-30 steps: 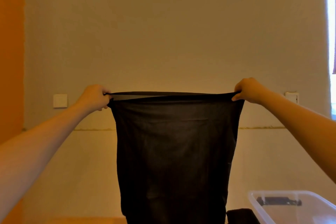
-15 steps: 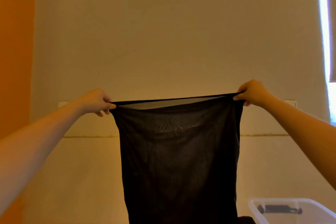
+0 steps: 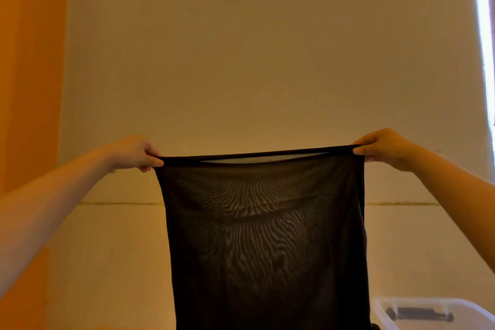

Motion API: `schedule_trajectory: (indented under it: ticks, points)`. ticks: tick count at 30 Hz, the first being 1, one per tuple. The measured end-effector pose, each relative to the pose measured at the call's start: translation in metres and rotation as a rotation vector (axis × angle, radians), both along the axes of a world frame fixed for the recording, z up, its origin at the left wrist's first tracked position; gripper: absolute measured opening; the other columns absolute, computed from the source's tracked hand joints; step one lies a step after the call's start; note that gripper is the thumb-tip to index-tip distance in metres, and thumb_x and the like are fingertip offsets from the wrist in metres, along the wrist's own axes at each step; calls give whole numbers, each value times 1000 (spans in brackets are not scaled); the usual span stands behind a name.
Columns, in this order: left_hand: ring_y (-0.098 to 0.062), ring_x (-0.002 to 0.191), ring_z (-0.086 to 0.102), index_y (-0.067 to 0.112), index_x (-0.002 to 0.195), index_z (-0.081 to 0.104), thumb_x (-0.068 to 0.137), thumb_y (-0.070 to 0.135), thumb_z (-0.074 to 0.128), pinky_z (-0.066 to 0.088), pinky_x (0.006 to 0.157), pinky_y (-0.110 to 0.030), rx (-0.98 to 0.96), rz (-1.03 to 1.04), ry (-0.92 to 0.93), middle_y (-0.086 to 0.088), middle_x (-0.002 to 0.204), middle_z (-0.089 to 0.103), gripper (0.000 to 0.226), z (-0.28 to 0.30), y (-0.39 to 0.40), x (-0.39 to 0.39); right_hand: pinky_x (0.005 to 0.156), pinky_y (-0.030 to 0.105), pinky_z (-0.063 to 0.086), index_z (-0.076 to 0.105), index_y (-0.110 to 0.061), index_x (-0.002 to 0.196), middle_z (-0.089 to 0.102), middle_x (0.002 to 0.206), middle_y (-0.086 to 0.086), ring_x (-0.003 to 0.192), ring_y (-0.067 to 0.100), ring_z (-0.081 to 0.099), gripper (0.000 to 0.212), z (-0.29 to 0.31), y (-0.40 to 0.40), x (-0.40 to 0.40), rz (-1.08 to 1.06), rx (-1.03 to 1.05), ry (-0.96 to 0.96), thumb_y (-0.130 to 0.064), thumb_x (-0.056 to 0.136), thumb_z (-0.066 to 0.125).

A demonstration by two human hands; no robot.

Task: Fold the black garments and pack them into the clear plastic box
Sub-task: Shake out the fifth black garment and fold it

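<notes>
A thin black garment (image 3: 265, 244) hangs spread out in front of me, its top edge stretched level at arm's length. My left hand (image 3: 134, 153) pinches the upper left corner and my right hand (image 3: 385, 149) pinches the upper right corner. The fabric is sheer, light shows through it, and a narrow gap opens between its two layers along the top. Its lower part runs out of the bottom of the view. The clear plastic box (image 3: 434, 313) sits low at the right, only its near corner showing, with a dark latch visible through it.
A plain pale wall (image 3: 254, 61) fills the background, with a horizontal seam behind the garment. An orange surface (image 3: 29, 75) borders the left side. A bright window strip (image 3: 483, 35) runs down the far right.
The view has tilted upward, so the box and the wall seam sit lower. Both hands hold the garment's top corners as before; the wall switch plates have dropped out of sight.
</notes>
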State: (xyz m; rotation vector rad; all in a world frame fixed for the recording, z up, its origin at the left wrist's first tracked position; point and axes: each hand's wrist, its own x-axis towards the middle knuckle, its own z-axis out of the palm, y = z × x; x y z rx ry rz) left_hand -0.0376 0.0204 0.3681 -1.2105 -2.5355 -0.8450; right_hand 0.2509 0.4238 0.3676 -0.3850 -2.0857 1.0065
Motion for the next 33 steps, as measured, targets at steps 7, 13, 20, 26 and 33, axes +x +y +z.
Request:
schedule_trajectory:
  ticks: [7,13,20,26,33]
  points:
    - [-16,66,43,10,83,67,88,17,61,38,57,-23,336,-29,-232,-5,70,49,10,0,-9,-1,44,14,43,62,-4,89,48,70,5,55,12,37,9,0,-6,-5,100,-201,163,-5,91,53]
    - [-11,67,49,11,82,63,87,13,61,42,49,-16,620,-121,-390,1,71,58,5,2,-12,0,50,17,50,63,-6,86,55,74,6,57,9,50,11,4,-4,0,157,-272,157,-2,90,53]
    - [-16,75,51,13,81,65,85,9,65,40,63,-24,590,-44,-193,-3,80,60,6,-3,5,-4,86,34,37,66,-1,105,61,90,9,95,25,51,24,-2,-8,-13,-42,43,-37,6,83,60]
    - [-10,70,53,10,92,71,93,16,56,42,58,-16,-249,25,-51,2,78,62,17,-35,21,-32,62,17,45,68,-19,70,61,62,-5,63,8,53,19,-33,3,-42,-149,480,-710,-3,81,67]
    - [-13,62,54,6,80,70,89,16,62,44,54,-20,-250,195,-49,-4,70,61,16,-75,97,-100,63,16,40,65,-9,76,57,67,-4,64,7,54,14,-76,42,-122,-311,612,-988,-16,88,60]
